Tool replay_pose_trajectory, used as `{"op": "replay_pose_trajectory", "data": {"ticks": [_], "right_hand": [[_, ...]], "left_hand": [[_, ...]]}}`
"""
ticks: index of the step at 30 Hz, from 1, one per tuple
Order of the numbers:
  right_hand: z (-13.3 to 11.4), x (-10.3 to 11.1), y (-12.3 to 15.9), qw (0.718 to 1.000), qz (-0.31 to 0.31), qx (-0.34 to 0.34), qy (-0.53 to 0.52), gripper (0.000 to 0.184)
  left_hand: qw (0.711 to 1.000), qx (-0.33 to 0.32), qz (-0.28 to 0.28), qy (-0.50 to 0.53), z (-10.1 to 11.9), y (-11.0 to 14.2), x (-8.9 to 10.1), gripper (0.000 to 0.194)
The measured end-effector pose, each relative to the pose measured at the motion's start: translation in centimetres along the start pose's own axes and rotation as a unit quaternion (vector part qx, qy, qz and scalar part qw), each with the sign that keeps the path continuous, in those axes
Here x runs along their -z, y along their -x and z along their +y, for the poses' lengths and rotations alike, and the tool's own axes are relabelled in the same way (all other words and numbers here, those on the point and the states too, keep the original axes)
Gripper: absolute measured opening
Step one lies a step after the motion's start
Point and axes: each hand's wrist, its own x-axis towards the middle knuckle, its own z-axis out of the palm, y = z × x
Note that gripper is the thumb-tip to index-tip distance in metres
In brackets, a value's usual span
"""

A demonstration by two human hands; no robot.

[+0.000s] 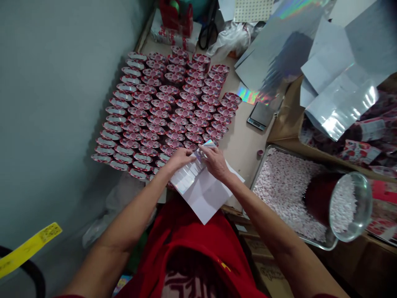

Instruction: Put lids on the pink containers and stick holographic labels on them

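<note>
I have the bench (240,142) stretching away beyond the white sheet (206,192), which is my landmark. Rows of red-and-white packs (178,119) stand beyond and left of the sheet; right of it sits the metal tray (324,248) of pale pellets (285,174). The sheet itself lies under both hands at the near edge of the packs. I can't pick its longer side, but its silver strip runs slantwise along the side facing the packs. My left hand (182,158) grips that side, nearer the packs' bulk; my right hand (214,160) pinches the shiny far corner. The yellow tag (31,250), left of the sheet, bears a square code and print I can't read.
</note>
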Motion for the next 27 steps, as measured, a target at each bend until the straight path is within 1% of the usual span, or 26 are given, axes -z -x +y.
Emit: {"op": "replay_pose_trajectory", "data": {"ticks": [2, 3, 6, 8, 10, 12, 14, 17, 20, 23, 25, 27], "right_hand": [[-0.2, -0.2, -0.8, 0.999, -0.009, 0.033, 0.034, 0.058], [-0.4, -0.3, -1.1, 0.997, -0.017, 0.057, 0.058, 0.057], [-1.0, -0.4, -1.8, 0.986, -0.039, 0.109, 0.124, 0.053], [-1.3, -0.6, -2.0, 0.982, -0.043, 0.113, 0.147, 0.051], [-1.5, -0.7, -1.9, 0.981, -0.045, 0.111, 0.151, 0.052], [-1.5, -0.6, -1.6, 0.981, -0.050, 0.114, 0.146, 0.053], [-1.7, -0.3, -1.2, 0.983, -0.053, 0.113, 0.138, 0.052], [-2.1, 0.5, -0.3, 0.986, -0.035, 0.098, 0.129, 0.045], [-2.8, 1.2, 0.3, 0.990, 0.001, 0.075, 0.121, 0.033], [-3.1, 1.6, 0.3, 0.992, 0.038, 0.041, 0.116, 0.022], [-3.0, 2.0, 0.0, 0.990, 0.062, 0.015, 0.122, 0.020], [-3.0, 3.0, -0.1, 0.988, 0.081, 0.006, 0.129, 0.020]], "left_hand": [[0.994, 0.002, 0.045, -0.096, -0.3, -0.2, 0.4, 0.017], [0.991, 0.001, 0.058, -0.123, -0.6, -0.3, 0.5, 0.017], [0.986, -0.017, 0.080, -0.148, -1.3, -0.7, 0.9, 0.020], [0.983, -0.028, 0.089, -0.157, -1.8, -0.9, 1.1, 0.021], [0.985, -0.023, 0.091, -0.147, -2.0, -0.9, 1.3, 0.021], [0.992, -0.011, 0.068, -0.101, -2.1, -0.9, 1.5, 0.023], [0.999, 0.000, 0.026, -0.040, -2.0, -0.7, 1.7, 0.027], [0.999, 0.014, -0.023, 0.027, -1.6, -0.4, 1.8, 0.027], [0.998, 0.019, -0.038, 0.047, -1.1, 0.0, 1.8, 0.024], [0.998, -0.009, -0.042, 0.042, -0.7, 0.2, 1.7, 0.022], [0.998, -0.033, -0.039, 0.036, -0.5, 0.1, 1.6, 0.022], [0.997, -0.058, -0.039, 0.028, -0.2, -0.2, 1.2, 0.022]]}}
